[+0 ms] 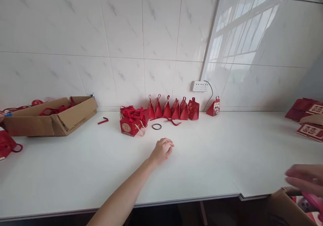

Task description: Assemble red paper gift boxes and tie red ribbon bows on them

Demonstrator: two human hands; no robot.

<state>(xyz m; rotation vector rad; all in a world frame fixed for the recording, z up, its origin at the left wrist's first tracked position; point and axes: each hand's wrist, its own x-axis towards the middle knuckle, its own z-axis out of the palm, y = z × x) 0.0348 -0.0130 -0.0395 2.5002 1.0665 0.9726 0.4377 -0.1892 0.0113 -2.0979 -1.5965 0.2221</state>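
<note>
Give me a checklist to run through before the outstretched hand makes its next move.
1. Left hand empty: ok, fingers loosely curled, holding nothing.
2. Table bare between that hand and the black ring: ok.
3. Red box beside the ring upright: ok.
4. Row of pouches standing along the wall: ok.
5. Right hand empty: cannot tell, it is blurred above a carton.
</note>
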